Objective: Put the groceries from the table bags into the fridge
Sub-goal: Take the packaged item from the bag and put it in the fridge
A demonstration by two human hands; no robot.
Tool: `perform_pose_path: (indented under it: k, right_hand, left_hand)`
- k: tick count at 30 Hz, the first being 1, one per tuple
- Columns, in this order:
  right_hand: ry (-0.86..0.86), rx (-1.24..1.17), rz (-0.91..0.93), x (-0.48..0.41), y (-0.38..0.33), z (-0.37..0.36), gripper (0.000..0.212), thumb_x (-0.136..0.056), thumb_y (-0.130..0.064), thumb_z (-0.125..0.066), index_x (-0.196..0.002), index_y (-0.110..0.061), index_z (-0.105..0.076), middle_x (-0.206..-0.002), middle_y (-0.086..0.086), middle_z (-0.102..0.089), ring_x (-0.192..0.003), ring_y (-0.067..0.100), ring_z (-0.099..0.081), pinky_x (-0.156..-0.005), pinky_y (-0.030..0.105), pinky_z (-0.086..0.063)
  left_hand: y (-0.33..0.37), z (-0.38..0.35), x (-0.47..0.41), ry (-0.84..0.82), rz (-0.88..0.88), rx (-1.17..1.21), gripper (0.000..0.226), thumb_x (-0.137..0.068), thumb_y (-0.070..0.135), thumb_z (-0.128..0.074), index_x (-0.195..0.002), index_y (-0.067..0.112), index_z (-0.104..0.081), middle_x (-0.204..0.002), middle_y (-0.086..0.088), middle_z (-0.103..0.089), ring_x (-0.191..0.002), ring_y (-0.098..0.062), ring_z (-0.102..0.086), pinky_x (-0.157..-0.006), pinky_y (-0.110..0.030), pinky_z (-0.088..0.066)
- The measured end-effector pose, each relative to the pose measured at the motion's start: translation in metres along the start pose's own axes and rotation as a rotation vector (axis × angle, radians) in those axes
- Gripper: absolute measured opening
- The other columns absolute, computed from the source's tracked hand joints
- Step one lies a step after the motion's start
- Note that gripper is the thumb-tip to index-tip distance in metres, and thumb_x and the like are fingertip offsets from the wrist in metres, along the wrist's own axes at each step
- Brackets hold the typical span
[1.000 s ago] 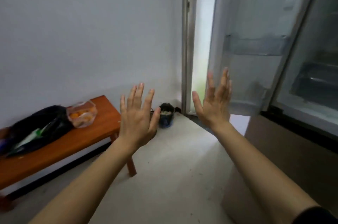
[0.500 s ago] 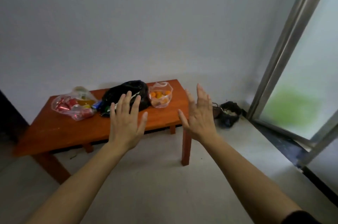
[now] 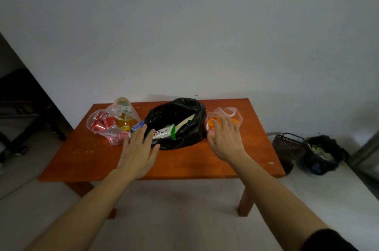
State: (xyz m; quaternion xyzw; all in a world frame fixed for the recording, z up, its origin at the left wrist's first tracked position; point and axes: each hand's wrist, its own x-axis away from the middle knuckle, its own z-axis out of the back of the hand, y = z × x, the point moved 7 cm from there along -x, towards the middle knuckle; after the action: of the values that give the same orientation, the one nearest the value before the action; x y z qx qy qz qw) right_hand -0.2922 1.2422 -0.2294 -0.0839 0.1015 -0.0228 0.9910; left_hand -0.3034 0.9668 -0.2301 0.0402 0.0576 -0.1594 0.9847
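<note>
A low orange-brown wooden table (image 3: 184, 164) stands against the white wall with three bags on it. On the left lies a clear bag (image 3: 110, 123) with red cans and a bottle of orange drink. A black bag (image 3: 184, 121) in the middle shows packets inside. At the right is a clear bag of oranges (image 3: 229, 116). My left hand (image 3: 138, 150) hovers flat with straight fingers in front of the black bag's left edge. My right hand (image 3: 224, 138), fingers spread, reaches over the bag of oranges; whether it touches is unclear. The fridge is out of view.
A dark basket (image 3: 289, 145) and a black bag of scraps (image 3: 322, 154) sit on the floor right of the table. Dark furniture (image 3: 22, 111) stands at the far left. Pale floor lies in front of the table.
The view has swung left from the open fridge to the table, which is now closer and centred. Both hands have moved forward and down over the bags.
</note>
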Motion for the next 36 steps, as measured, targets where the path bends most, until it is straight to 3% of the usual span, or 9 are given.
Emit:
perform_pose_path:
  k: [9, 13, 19, 25, 28, 32, 36]
  right_hand:
    - [-0.264, -0.070, 0.168, -0.114, -0.054, -0.076, 0.064, -0.101, -0.045, -0.046, -0.155, -0.018, -0.026, -0.161, 0.013, -0.025, -0.148, 0.032, -0.024, -0.115, 0.048, -0.034]
    - [-0.346, -0.073, 0.132, -0.154, -0.072, -0.117, 0.066, -0.099, -0.043, -0.052, -0.155, -0.019, -0.026, -0.161, 0.011, -0.026, -0.147, 0.030, -0.026, -0.113, 0.050, -0.032]
    - [-0.529, -0.085, 0.050, -0.209, -0.101, -0.199, 0.075, -0.095, -0.046, -0.056, -0.157, -0.019, -0.023, -0.159, 0.013, -0.027, -0.146, 0.034, -0.028, -0.117, 0.049, -0.030]
    - [-0.638, -0.047, 0.039, -0.232, -0.131, -0.270, 0.087, -0.090, -0.053, -0.060, -0.157, -0.017, -0.017, -0.161, 0.011, -0.023, -0.147, 0.033, -0.024, -0.119, 0.051, -0.025]
    - [-0.668, 0.063, 0.051, -0.234, -0.134, -0.289, 0.094, -0.086, -0.056, -0.067, -0.156, -0.018, -0.018, -0.159, 0.009, -0.020, -0.144, 0.035, -0.024, -0.116, 0.053, -0.030]
    - [-0.645, 0.165, 0.050, -0.246, -0.134, -0.291, 0.099, -0.082, -0.054, -0.071, -0.157, -0.018, -0.017, -0.152, 0.010, -0.032, -0.134, 0.036, -0.035, -0.112, 0.049, -0.032]
    - [-0.703, 0.271, 0.059, -0.248, -0.141, -0.289, 0.098, -0.068, -0.066, -0.073, -0.143, -0.011, -0.040, -0.138, 0.013, -0.045, -0.126, 0.033, -0.043, -0.110, 0.047, -0.032]
  left_hand:
    - [-0.077, -0.073, -0.092, -0.197, 0.061, 0.053, 0.064, -0.103, 0.053, -0.024, -0.158, 0.021, -0.017, -0.165, -0.010, -0.011, -0.152, -0.029, -0.006, -0.122, -0.052, -0.008]
    - [-0.109, -0.124, -0.144, -0.315, 0.008, 0.114, 0.066, -0.102, 0.054, -0.027, -0.158, 0.020, -0.016, -0.164, -0.011, -0.013, -0.151, -0.030, -0.014, -0.121, -0.055, -0.016]
    - [-0.146, -0.201, -0.187, -0.620, -0.056, 0.236, 0.069, -0.103, 0.052, -0.032, -0.159, 0.022, -0.005, -0.166, -0.007, -0.003, -0.150, -0.029, -0.015, -0.119, -0.049, -0.024]
    - [-0.178, -0.268, -0.205, -0.773, -0.080, 0.315, 0.066, -0.102, 0.051, -0.033, -0.158, 0.022, -0.012, -0.164, -0.007, -0.013, -0.147, -0.029, -0.021, -0.117, -0.049, -0.029]
    - [-0.184, -0.284, -0.203, -0.798, -0.090, 0.331, 0.063, -0.103, 0.049, -0.031, -0.157, 0.019, -0.018, -0.162, -0.004, -0.018, -0.145, -0.026, -0.021, -0.117, -0.045, -0.030]
    - [-0.187, -0.290, -0.206, -0.739, -0.140, 0.251, 0.056, -0.104, 0.046, -0.030, -0.154, 0.021, -0.025, -0.157, -0.002, -0.023, -0.139, -0.023, -0.025, -0.110, -0.045, -0.038]
    - [-0.184, -0.292, -0.210, -0.758, -0.175, 0.224, 0.055, -0.103, 0.046, -0.034, -0.152, 0.022, -0.028, -0.156, -0.003, -0.019, -0.140, -0.024, -0.023, -0.110, -0.047, -0.035]
